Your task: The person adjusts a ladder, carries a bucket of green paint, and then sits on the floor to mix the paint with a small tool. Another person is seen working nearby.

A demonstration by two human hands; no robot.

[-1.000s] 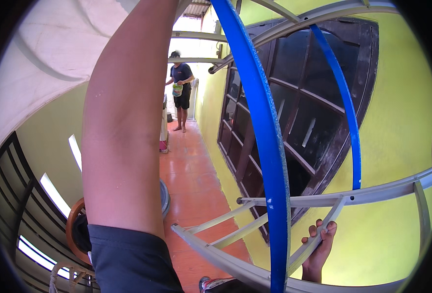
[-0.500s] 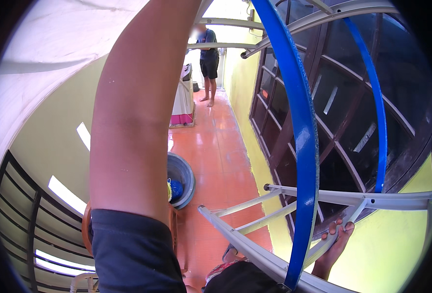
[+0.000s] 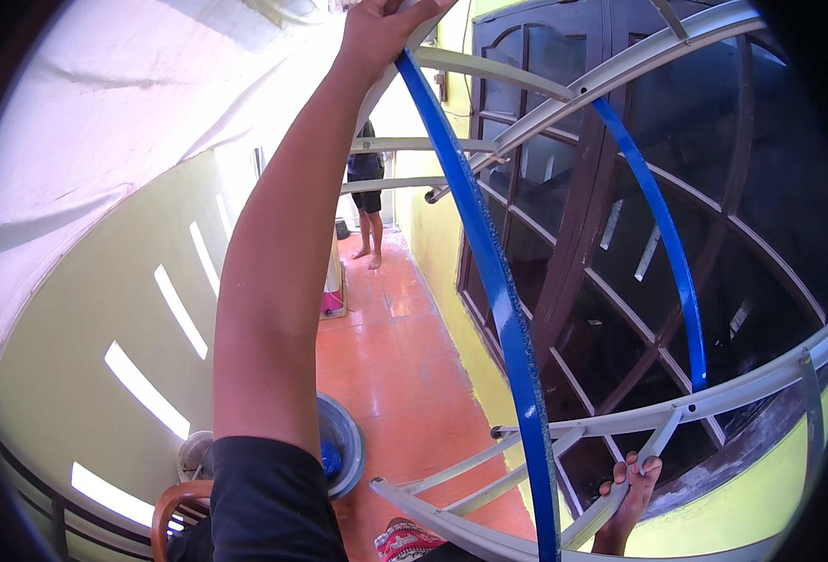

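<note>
I carry an aluminium ladder [image 3: 741, 384] with two blue flat bars [image 3: 512, 332], held across my view. My left arm reaches up, and my left hand [image 3: 386, 33] is closed on the ladder's pale rail at the top, beside the near blue bar's upper end. My right hand [image 3: 631, 496] grips a rung at the lower right, its fingers curled over the metal.
Orange tiled floor [image 3: 386, 365] leads to a person [image 3: 369, 192] standing barefoot at the back. A dark-framed glass door [image 3: 573, 234] and yellow wall are right; slotted wall [image 3: 77, 375], railing, wooden chair [image 3: 166, 506] and grey tub [image 3: 348, 445] left. White sheeting [image 3: 95, 84] hangs overhead.
My left hand has come into view at the top as my head shifted. The blue bars lean a little further left at the top. The other person's bucket is now hidden behind my arm and the ladder.
</note>
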